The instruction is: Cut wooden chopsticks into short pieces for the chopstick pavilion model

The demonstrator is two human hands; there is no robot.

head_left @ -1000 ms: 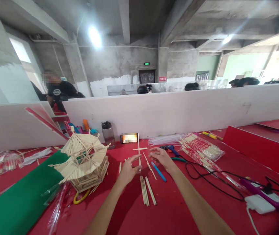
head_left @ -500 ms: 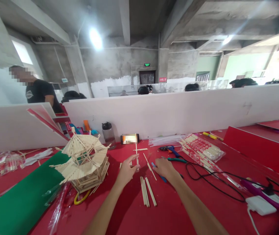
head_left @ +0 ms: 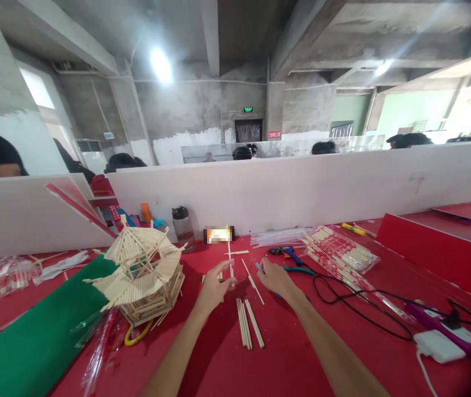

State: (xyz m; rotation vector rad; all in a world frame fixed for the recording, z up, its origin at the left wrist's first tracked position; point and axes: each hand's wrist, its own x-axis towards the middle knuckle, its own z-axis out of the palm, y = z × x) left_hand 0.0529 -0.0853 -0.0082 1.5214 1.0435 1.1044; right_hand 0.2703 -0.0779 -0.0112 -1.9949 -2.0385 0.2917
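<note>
My left hand (head_left: 215, 282) is closed round the lower part of a thin wooden stick (head_left: 229, 251), which points away from me. A short stick (head_left: 241, 252) lies across by its far part. To the right, my right hand (head_left: 277, 277) is closed on a slim light-blue tool (head_left: 259, 267); the fingers cover most of it, and its kind cannot be made out. Between the hands lies a loose slanting stick (head_left: 253, 282). Nearer to me, several cut sticks (head_left: 244, 325) rest side by side on the red table (head_left: 235, 369).
A stick-built pavilion model (head_left: 144, 270) stands left, beside a green board (head_left: 41, 325). On the right are a blue glue gun (head_left: 287, 253), bagged sticks (head_left: 342, 248), a looping black cable (head_left: 355, 298) and a power strip (head_left: 445, 325). A bottle (head_left: 183, 226) and phone (head_left: 218, 235) stand near the white partition (head_left: 285, 190).
My right hand has lifted slightly with the light-blue tool, whose tip now points further away. The left hand's stick has shifted a little left at its far end. The person at left has moved.
</note>
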